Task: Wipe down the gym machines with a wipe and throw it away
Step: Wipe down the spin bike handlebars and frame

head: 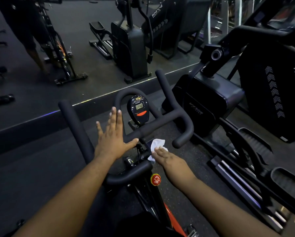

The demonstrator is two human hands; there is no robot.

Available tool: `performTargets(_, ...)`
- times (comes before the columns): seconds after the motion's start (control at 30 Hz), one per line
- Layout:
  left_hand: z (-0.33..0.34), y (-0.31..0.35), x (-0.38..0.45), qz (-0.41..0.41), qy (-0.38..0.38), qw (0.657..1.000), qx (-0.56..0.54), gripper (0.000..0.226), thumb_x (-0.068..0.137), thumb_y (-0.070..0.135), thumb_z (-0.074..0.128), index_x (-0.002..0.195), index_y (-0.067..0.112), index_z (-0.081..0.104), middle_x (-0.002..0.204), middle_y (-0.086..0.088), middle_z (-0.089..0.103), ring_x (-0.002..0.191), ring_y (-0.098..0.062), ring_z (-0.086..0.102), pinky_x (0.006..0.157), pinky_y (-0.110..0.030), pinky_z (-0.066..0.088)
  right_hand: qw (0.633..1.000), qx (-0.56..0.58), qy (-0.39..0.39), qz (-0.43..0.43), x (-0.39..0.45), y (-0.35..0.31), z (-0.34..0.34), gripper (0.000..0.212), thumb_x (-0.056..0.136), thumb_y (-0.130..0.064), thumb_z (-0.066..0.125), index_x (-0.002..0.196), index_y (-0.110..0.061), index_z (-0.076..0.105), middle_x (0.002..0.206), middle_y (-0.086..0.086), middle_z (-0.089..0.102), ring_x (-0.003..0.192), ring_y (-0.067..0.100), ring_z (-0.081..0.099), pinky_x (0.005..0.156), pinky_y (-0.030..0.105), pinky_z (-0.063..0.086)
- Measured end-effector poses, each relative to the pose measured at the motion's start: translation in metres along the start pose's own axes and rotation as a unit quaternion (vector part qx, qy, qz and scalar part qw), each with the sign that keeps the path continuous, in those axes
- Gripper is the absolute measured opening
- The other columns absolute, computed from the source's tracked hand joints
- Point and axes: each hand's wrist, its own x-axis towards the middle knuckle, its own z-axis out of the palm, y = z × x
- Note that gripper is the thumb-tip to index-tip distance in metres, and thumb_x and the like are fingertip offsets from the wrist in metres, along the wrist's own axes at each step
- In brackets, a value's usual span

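Dark rubber flooring point(32, 168) runs under both hands and ends, beyond the fingertips, at a mirrored wall that reflects gym machines and a person's legs. Between the hands stands a spin bike, its black padded handlebar point(160, 125) looping around a small oval console point(139, 109) with a lit display and an orange button, just ahead of the left hand's fingers. The left hand point(112, 135) is spread wide and flat, fingers straight and pointing away from the body, thumb stretched toward the right and touching the handlebar's centre bar; it grips nothing. The right hand point(167, 159) lies just beside and slightly nearer the body, palm down, its fingers fairly straight and pressing a crumpled white wipe point(156, 147) against the bike's stem area below the crossbar; part of the wipe shows beyond the fingertips, part is hidden beneath them. Whether the thumb pinches the wipe cannot be told. A red round knob point(156, 179) sits on the frame just under the right wrist. To the right of the right hand stands a black elliptical machine point(211, 103) with long foot pedals. Both bare forearms reach forward from the lower edge, converging toward the handlebar.
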Motion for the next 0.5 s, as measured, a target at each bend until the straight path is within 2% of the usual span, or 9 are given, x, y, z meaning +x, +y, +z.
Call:
performTargets(0.07, 0.0, -0.001, 0.0, -0.002, -0.001, 1.0, 0.004, 0.128, 0.082, 0.086, 0.045, 0.155, 0.017, -0.034, 0.158, 0.001, -0.048, 0.158, -0.022, -0.012, 0.124, -0.065, -0.002, 0.997, 0.049, 0.051, -0.036, -0.009, 0.002, -0.017, 0.058, 0.101, -0.009, 0.047, 0.153, -0.033, 0.042, 0.162, -0.011, 0.037, 0.148, 0.006, 0.034, 0.115, 0.024, 0.037)
performTargets(0.1, 0.0, -0.002, -0.001, -0.005, -0.006, 1.0, 0.005, 0.128, 0.082, 0.086, 0.044, 0.154, 0.017, -0.036, 0.157, 0.001, -0.049, 0.157, -0.022, -0.013, 0.124, -0.065, -0.002, 0.989, 0.086, 0.116, -0.046, -0.013, 0.007, -0.025, 0.052, 0.1, -0.011, 0.052, 0.147, -0.031, 0.05, 0.156, -0.01, 0.046, 0.144, 0.006, 0.041, 0.113, 0.025, 0.039)
performTargets(0.17, -0.001, 0.0, 0.0, -0.005, -0.007, 1.0, 0.006, 0.127, 0.082, 0.087, 0.042, 0.153, 0.018, -0.038, 0.156, 0.001, -0.05, 0.157, -0.022, -0.013, 0.124, -0.065, -0.002, 0.953, 0.106, 0.282, -0.034, -0.016, 0.035, -0.035, 0.043, 0.095, -0.008, 0.053, 0.136, -0.02, 0.062, 0.146, -0.004, 0.057, 0.14, 0.01, 0.048, 0.117, 0.03, 0.035)
performTargets(0.2, -0.002, 0.002, 0.001, -0.004, -0.008, 1.0, 0.006, 0.127, 0.081, 0.087, 0.041, 0.152, 0.018, -0.038, 0.156, 0.001, -0.05, 0.157, -0.022, -0.013, 0.124, -0.065, -0.002, 0.941, 0.104, 0.322, -0.005, -0.015, 0.051, -0.037, 0.041, 0.094, -0.007, 0.051, 0.131, -0.016, 0.065, 0.143, -0.002, 0.06, 0.14, 0.012, 0.047, 0.119, 0.036, 0.031)
performTargets(0.23, -0.002, 0.002, 0.0, -0.004, -0.008, 1.0, 0.006, 0.127, 0.081, 0.087, 0.041, 0.152, 0.017, -0.038, 0.156, 0.001, -0.05, 0.157, -0.022, -0.012, 0.124, -0.065, -0.002, 0.94, 0.105, 0.322, 0.028, -0.012, 0.062, -0.035, 0.041, 0.094, -0.009, 0.048, 0.131, -0.015, 0.065, 0.142, -0.002, 0.061, 0.142, 0.013, 0.043, 0.121, 0.044, 0.029)
performTargets(0.3, -0.002, 0.003, -0.001, -0.004, -0.004, 1.0, 0.01, 0.126, 0.081, 0.087, 0.04, 0.153, 0.017, -0.037, 0.157, 0.001, -0.049, 0.158, -0.022, -0.01, 0.124, -0.064, -0.001, 0.968, 0.086, 0.228, 0.05, -0.007, 0.073, -0.023, 0.043, 0.1, -0.023, 0.047, 0.142, -0.021, 0.056, 0.149, -0.004, 0.054, 0.149, 0.01, 0.03, 0.12, 0.06, 0.025)
performTargets(0.33, -0.002, 0.003, -0.002, -0.005, -0.003, 1.0, 0.01, 0.126, 0.081, 0.088, 0.039, 0.153, 0.016, -0.036, 0.157, 0.001, -0.049, 0.158, -0.022, -0.009, 0.125, -0.064, -0.001, 0.981, 0.063, 0.177, 0.048, -0.007, 0.075, -0.013, 0.047, 0.103, -0.036, 0.046, 0.148, -0.024, 0.048, 0.154, -0.005, 0.047, 0.152, 0.01, 0.022, 0.12, 0.064, 0.022)
performTargets(0.43, -0.001, 0.002, 0.001, -0.006, 0.0, 1.0, 0.009, 0.126, 0.08, 0.088, 0.038, 0.153, 0.016, -0.036, 0.157, 0.001, -0.049, 0.158, -0.022, -0.008, 0.125, -0.064, -0.001, 0.99, 0.012, 0.118, 0.071, -0.001, 0.1, 0.001, 0.081, 0.092, -0.08, 0.035, 0.152, -0.025, 0.036, 0.16, -0.003, 0.035, 0.155, 0.013, 0.015, 0.12, 0.068, 0.016)
performTargets(0.5, 0.001, 0.001, 0.002, -0.004, 0.006, 1.0, 0.002, 0.127, 0.079, 0.089, 0.038, 0.155, 0.017, -0.034, 0.159, 0.001, -0.047, 0.159, -0.022, -0.005, 0.125, -0.064, -0.001, 0.989, 0.028, 0.082, 0.119, 0.01, 0.126, -0.014, 0.101, 0.079, -0.092, 0.032, 0.155, -0.025, 0.034, 0.165, -0.003, 0.026, 0.157, 0.012, 0.006, 0.118, 0.069, 0.012)
